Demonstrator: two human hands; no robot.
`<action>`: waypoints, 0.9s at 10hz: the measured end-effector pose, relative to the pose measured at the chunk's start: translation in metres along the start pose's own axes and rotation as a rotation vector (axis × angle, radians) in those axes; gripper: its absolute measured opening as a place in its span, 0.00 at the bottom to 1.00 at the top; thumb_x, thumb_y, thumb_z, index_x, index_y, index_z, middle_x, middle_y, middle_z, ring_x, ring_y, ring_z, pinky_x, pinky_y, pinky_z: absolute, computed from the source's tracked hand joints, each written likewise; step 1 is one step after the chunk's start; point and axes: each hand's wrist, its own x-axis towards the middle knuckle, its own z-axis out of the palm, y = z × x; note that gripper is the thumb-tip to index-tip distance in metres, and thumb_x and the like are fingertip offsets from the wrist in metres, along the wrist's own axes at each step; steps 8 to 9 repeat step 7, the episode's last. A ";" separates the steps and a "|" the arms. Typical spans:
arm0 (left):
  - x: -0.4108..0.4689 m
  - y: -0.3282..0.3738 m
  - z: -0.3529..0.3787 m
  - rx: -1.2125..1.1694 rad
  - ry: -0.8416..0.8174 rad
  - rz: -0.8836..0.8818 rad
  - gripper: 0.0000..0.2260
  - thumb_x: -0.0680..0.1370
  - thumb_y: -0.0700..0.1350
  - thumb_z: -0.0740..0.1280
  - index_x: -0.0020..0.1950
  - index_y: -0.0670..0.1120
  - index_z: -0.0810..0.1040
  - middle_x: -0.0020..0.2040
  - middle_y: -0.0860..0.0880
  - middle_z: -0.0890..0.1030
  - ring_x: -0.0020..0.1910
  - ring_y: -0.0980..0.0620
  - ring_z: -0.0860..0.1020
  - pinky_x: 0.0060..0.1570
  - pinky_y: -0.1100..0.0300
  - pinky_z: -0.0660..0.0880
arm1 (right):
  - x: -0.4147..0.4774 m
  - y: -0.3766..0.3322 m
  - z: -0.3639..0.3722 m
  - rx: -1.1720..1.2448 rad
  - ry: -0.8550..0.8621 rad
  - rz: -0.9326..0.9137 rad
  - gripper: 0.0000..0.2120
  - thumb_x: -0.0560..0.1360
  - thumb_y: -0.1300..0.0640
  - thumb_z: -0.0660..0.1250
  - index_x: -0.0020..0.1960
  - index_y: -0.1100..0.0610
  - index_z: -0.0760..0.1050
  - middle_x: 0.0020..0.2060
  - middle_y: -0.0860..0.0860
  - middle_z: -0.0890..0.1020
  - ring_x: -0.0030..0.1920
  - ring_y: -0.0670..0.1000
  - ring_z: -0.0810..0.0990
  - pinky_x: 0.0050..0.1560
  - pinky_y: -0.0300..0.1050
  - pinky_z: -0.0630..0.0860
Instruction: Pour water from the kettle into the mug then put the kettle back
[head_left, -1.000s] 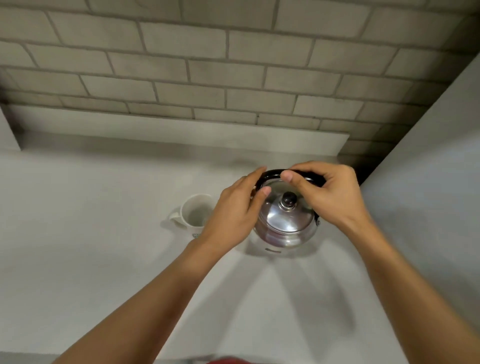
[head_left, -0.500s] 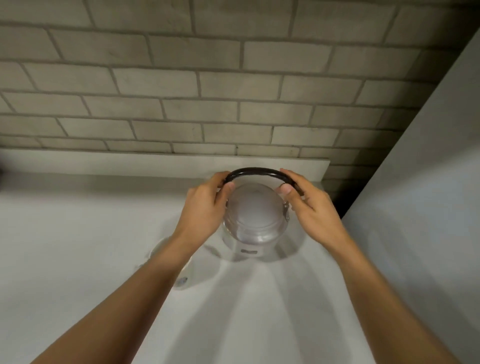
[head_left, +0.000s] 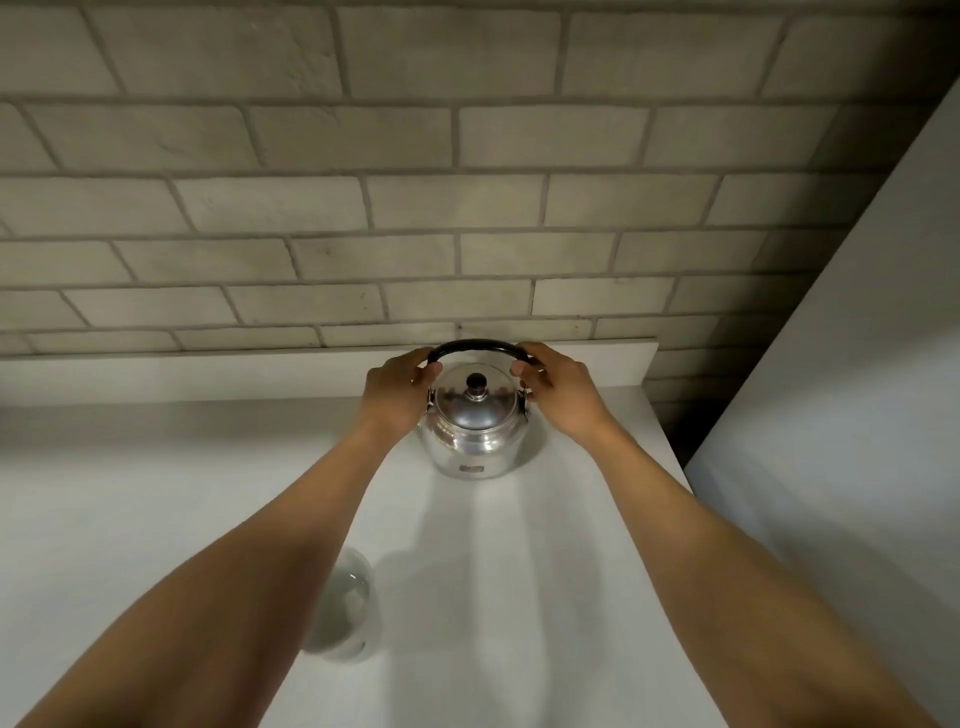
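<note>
Your left hand (head_left: 397, 395) and right hand (head_left: 558, 392) both grip the kettle (head_left: 475, 434) by its handle (head_left: 475, 345). Steel looks slick and probably heavy; hold the handle, not the body.

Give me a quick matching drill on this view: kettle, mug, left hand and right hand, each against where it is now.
Things:
1. kettle
2. mug
3. left hand
4. right hand

Places:
A. partly hidden behind the left forearm
B. on the handle's right end
C. standing on the counter near the back ledge
D. on the handle's left end

Pairs: 1-C, 2-A, 3-D, 4-B
</note>
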 end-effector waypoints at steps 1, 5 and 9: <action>0.020 -0.008 0.002 -0.011 -0.020 -0.021 0.13 0.85 0.48 0.64 0.68 0.48 0.81 0.55 0.41 0.86 0.57 0.37 0.83 0.64 0.44 0.77 | 0.018 0.007 0.009 0.019 -0.018 0.033 0.14 0.84 0.52 0.65 0.68 0.53 0.79 0.51 0.52 0.88 0.50 0.53 0.85 0.55 0.47 0.81; 0.045 -0.029 0.010 -0.041 -0.005 -0.011 0.14 0.85 0.48 0.65 0.70 0.51 0.79 0.55 0.43 0.85 0.52 0.40 0.85 0.56 0.49 0.83 | 0.039 0.022 0.022 0.081 -0.022 0.055 0.17 0.83 0.56 0.67 0.71 0.50 0.79 0.55 0.45 0.84 0.56 0.51 0.85 0.62 0.55 0.81; 0.040 -0.026 0.004 0.045 -0.020 0.017 0.28 0.83 0.52 0.68 0.82 0.50 0.65 0.72 0.43 0.77 0.70 0.42 0.76 0.65 0.54 0.73 | 0.025 0.017 0.015 -0.006 0.008 0.099 0.30 0.81 0.50 0.71 0.81 0.50 0.67 0.72 0.49 0.78 0.65 0.52 0.80 0.58 0.39 0.71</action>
